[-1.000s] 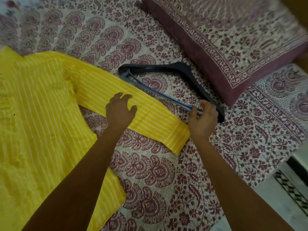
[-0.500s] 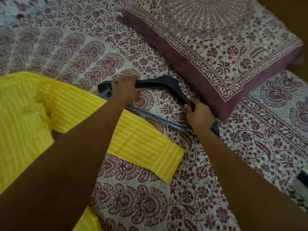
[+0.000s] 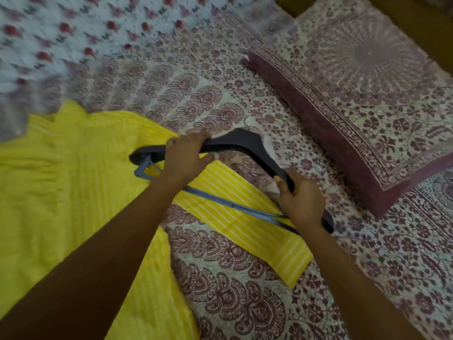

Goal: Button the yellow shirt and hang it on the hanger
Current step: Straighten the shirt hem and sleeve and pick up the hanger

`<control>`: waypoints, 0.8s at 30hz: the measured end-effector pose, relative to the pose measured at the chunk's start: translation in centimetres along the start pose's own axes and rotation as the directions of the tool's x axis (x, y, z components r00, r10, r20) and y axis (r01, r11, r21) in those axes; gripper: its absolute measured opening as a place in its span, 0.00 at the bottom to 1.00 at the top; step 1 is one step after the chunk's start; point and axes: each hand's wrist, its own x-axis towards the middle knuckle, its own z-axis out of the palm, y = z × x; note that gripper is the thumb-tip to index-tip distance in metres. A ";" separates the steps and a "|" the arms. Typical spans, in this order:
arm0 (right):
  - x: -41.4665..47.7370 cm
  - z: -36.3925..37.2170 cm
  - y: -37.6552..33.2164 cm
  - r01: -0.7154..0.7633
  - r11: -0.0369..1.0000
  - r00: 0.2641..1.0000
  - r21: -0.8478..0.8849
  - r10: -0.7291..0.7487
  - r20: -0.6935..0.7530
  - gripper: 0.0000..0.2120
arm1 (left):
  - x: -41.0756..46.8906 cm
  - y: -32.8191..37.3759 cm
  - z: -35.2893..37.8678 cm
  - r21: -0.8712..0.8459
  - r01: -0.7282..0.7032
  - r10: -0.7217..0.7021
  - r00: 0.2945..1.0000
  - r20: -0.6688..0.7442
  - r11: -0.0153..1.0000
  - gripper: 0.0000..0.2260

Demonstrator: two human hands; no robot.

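Note:
The yellow shirt (image 3: 61, 192) with thin white stripes lies flat on the bed at the left, one sleeve stretched out to the lower right. A black hanger (image 3: 245, 146) with a grey-blue lower bar is held above that sleeve. My left hand (image 3: 183, 158) grips the hanger's left arm near its end. My right hand (image 3: 301, 200) grips the right arm, thumb on top. The hanger's hook points away from me and is hard to see against the sheet.
The bed is covered with a maroon-and-cream printed sheet (image 3: 232, 278). A matching pillow (image 3: 367, 106) lies at the upper right, close to the hanger. A white cloth with red dots (image 3: 73, 45) lies at the back left.
My left hand left the sleeve and took hold of the hanger's left arm. Both hands have brought the hanger off the sheet and toward the shirt, over the sleeve.

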 end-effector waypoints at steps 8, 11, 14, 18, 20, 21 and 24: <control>-5.9 5.6 -13.2 0.232 0.969 0.966 0.080 -0.239 0.093 0.12 | -10.8 -12.8 -7.8 -0.084 0.201 -0.211 0.966 -0.150 0.976 0.16; -8.0 8.3 -18.0 0.309 0.943 0.939 0.126 -0.324 0.119 0.10 | -15.1 -17.5 -10.3 -0.101 0.295 -0.309 0.932 -0.186 0.950 0.17; -9.4 10.6 -22.5 0.417 0.906 0.907 0.066 -0.420 0.026 0.10 | -18.6 -21.9 -12.1 -0.167 0.368 -0.399 0.890 -0.220 0.914 0.18; -11.6 13.6 -29.7 0.480 0.874 0.875 0.081 -0.471 -0.110 0.14 | -22.2 -28.6 -15.0 -0.223 0.464 -0.514 0.802 -0.305 0.857 0.17; -12.0 14.6 -32.1 0.508 0.857 0.857 0.080 -0.496 -0.138 0.19 | -23.3 -31.6 -16.0 -0.239 0.525 -0.577 0.744 -0.338 0.817 0.18; -12.0 15.2 -33.2 0.512 0.854 0.856 0.095 -0.496 -0.147 0.21 | -23.7 -33.1 -16.5 -0.258 0.549 -0.607 0.714 -0.350 0.795 0.18; -12.2 17.1 -35.7 0.476 0.862 0.878 0.172 -0.454 -0.151 0.23 | -24.5 -36.9 -16.9 -0.314 0.595 -0.671 0.616 -0.413 0.740 0.18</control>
